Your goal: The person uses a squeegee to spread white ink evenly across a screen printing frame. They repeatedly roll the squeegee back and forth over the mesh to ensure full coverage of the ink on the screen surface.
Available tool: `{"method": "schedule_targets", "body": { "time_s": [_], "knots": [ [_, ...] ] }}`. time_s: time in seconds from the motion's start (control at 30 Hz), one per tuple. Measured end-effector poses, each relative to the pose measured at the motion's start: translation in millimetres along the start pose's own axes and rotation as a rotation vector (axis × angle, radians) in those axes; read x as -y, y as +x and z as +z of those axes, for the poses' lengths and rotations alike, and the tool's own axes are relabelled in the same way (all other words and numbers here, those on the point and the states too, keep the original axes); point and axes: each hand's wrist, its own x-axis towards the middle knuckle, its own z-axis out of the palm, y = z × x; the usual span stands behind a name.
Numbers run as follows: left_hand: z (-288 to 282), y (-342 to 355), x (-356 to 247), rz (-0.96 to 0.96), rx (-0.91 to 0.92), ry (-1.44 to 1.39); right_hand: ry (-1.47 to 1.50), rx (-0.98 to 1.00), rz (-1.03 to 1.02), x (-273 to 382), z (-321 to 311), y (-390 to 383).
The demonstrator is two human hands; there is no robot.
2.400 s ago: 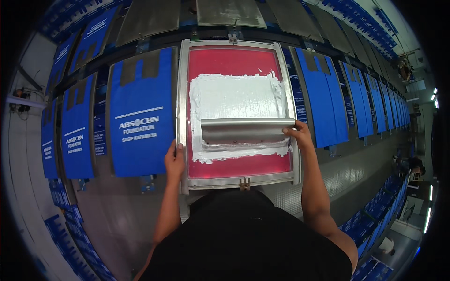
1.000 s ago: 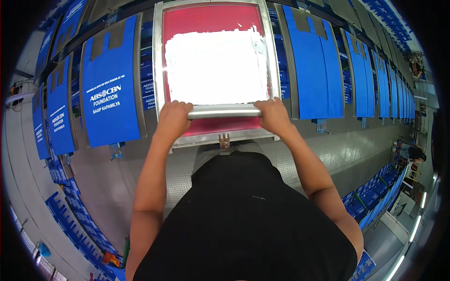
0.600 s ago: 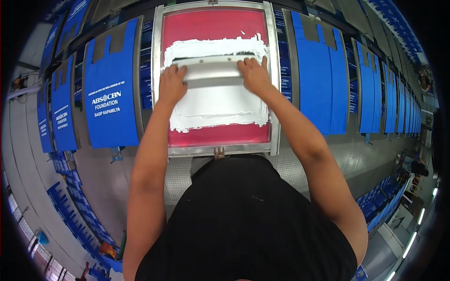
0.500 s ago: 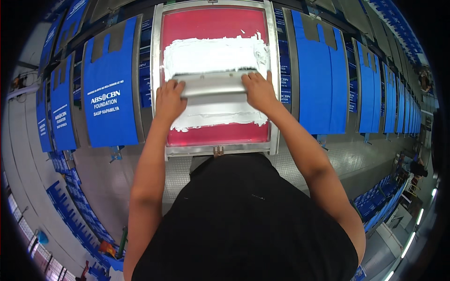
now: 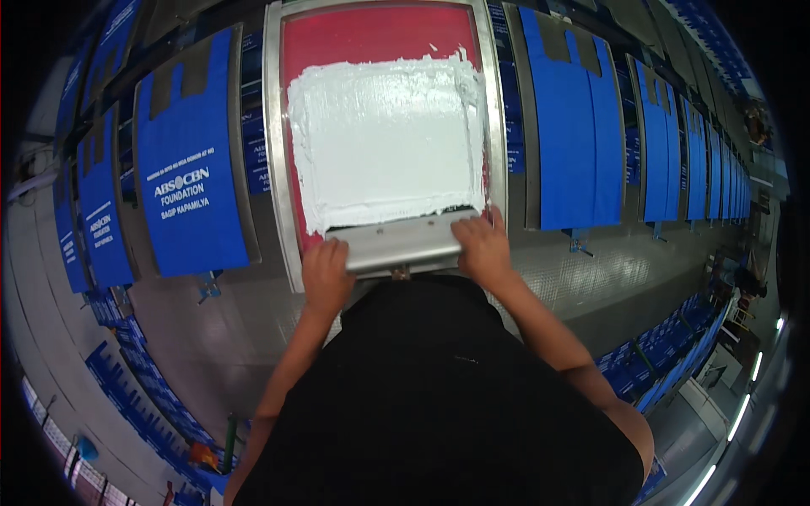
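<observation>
A metal squeegee [image 5: 401,244] lies across the near end of a screen printing frame [image 5: 275,143], close to my body. My left hand [image 5: 327,274] grips its left end and my right hand [image 5: 485,249] its right end, fingers curled over the top. White ink [image 5: 384,139] covers a wide rectangle of the red mesh [image 5: 380,35] beyond the blade, with thick ridges along its sides and near edge. The squeegee's dark blade edge touches the ink's near border. What lies beneath the screen is hidden.
Left of the frame, a blue bag [image 5: 187,160] with white print lies flat on a board; more printed ones follow. To the right, a plain blue bag [image 5: 574,126] lies on its board, with several more in a row. Metal clamps [image 5: 211,287] stick out below the boards.
Both hands have drawn the squeegee toward my body, from mid-screen to the near end. The white ink now shows as one smooth layer behind it. My view has tilted slightly.
</observation>
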Motion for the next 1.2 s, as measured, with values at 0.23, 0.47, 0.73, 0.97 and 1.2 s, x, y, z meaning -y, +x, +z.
{"method": "schedule_targets", "body": {
  "time_s": [0.23, 0.47, 0.73, 0.97, 1.2],
  "knots": [
    [3, 167, 55, -0.106, 0.014, 0.031, -0.131, -0.057, 0.017, -74, 17, 153],
    [-34, 163, 47, -0.132, 0.149, 0.06, -0.219, 0.211, 0.067, -52, -38, 157],
    [15, 70, 43, -0.044, 0.18, 0.049, -0.084, 0.131, 0.058, -33, 9, 63],
    [-30, 242, 67, -0.122, 0.191, 0.101, -0.18, 0.119, 0.032, -79, -29, 207],
    [-3, 25, 17, 0.051, 0.078, -0.068, -0.023, 0.137, 0.098, -2, -9, 19]
  ]
}}
